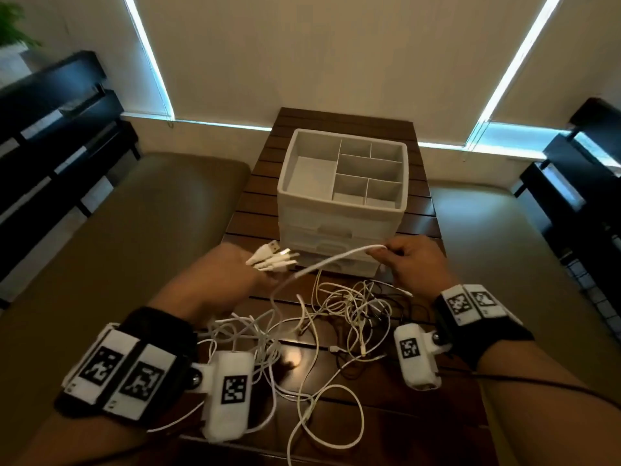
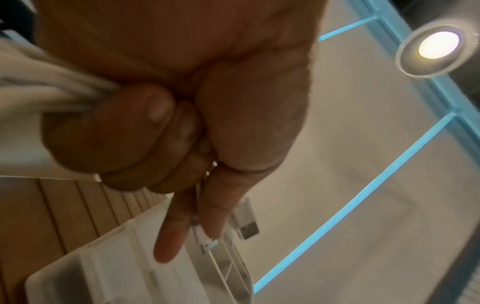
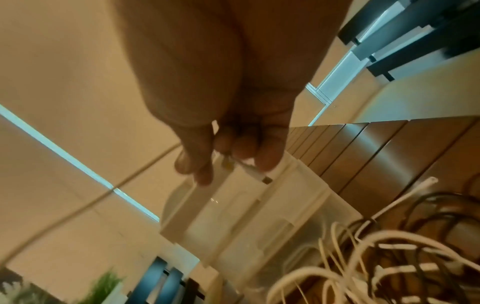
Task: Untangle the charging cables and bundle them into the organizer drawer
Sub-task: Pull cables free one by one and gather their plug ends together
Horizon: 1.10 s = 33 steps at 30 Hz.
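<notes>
On the slatted table [image 1: 396, 391] nearest me lies the tangle of cables [image 1: 336, 317]. Above it my left hand [image 1: 232, 274] grips a bunch of plug ends [image 1: 274, 258], my right hand [image 1: 415, 260] pinches one white cable [image 1: 336, 258]. Beyond stands the organizer [image 1: 339, 213], drawers closed.

Slatted dark wood table [image 1: 420, 391], glossy with lamp glare, white smooth plastic-sheathed cables [image 1: 322, 331] plus a few black ones, matt white plastic organizer [image 1: 342, 210] with translucent frosted drawer fronts, metal USB plug [image 2: 248, 228], black cloth wristbands [image 1: 494, 334].
</notes>
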Each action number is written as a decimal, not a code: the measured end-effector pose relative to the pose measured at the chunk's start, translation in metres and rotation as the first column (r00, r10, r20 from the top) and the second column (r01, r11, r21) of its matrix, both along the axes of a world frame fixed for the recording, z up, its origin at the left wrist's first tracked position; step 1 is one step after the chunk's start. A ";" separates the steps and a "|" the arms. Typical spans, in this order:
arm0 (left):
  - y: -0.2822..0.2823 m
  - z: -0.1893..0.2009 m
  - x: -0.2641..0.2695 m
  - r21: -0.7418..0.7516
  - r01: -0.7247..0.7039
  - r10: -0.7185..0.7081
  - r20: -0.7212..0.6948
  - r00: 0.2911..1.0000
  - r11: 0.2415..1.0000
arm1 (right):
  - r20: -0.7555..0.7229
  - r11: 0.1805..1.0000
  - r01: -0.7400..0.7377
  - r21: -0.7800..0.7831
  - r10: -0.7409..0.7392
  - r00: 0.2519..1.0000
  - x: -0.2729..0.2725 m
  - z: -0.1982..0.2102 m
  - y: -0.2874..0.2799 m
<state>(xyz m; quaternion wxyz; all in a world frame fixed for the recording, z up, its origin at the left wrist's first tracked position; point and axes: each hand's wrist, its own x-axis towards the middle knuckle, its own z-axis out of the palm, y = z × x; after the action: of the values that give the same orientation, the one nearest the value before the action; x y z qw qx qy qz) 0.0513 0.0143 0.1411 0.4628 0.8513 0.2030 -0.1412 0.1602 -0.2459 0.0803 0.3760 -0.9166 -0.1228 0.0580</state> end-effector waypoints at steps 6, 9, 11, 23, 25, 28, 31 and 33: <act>0.032 -0.007 0.008 -0.328 -0.256 0.318 0.150 0.936 0.909 | -0.314 0.934 -0.350 0.068 0.353 0.881 -0.036 0.027 -0.020; 0.032 -0.001 0.014 -0.374 -0.178 0.246 0.144 0.959 0.910 | -0.428 0.814 -0.571 -0.111 0.479 0.766 -0.060 0.020 -0.011; 0.026 0.002 0.014 -0.356 -0.127 0.176 0.108 0.978 0.926 | -0.523 0.747 -0.657 -0.108 0.519 0.676 -0.075 0.013 -0.003; 0.013 -0.022 0.016 -0.405 -0.096 0.078 -0.060 0.995 0.909 | -0.754 0.707 -0.699 -0.110 0.399 0.522 -0.068 -0.050 -0.023; 0.012 -0.028 0.017 -0.414 -0.116 0.098 -0.066 0.993 0.903 | -0.735 0.761 -0.636 -0.124 0.360 0.574 -0.067 -0.061 -0.032; 0.010 -0.030 0.022 -0.430 -0.145 0.132 -0.060 0.989 0.891 | -0.733 0.834 -0.545 -0.085 0.318 0.602 -0.068 -0.068 -0.043; 0.007 -0.030 0.027 -0.458 -0.142 0.136 -0.047 0.990 0.878 | -0.813 0.840 -0.542 -0.007 0.311 0.492 -0.070 -0.071 -0.045; 0.005 -0.031 0.029 -0.460 -0.139 0.136 -0.041 0.990 0.877 | -0.921 0.748 -0.664 -0.016 0.247 0.300 -0.070 -0.074 -0.044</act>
<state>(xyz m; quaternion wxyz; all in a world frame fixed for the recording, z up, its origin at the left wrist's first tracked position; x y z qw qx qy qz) 0.0804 0.0196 0.1100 0.6599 0.6998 0.2252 -0.1553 0.0903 -0.2895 0.0065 0.1540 -0.7259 -0.1579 0.6514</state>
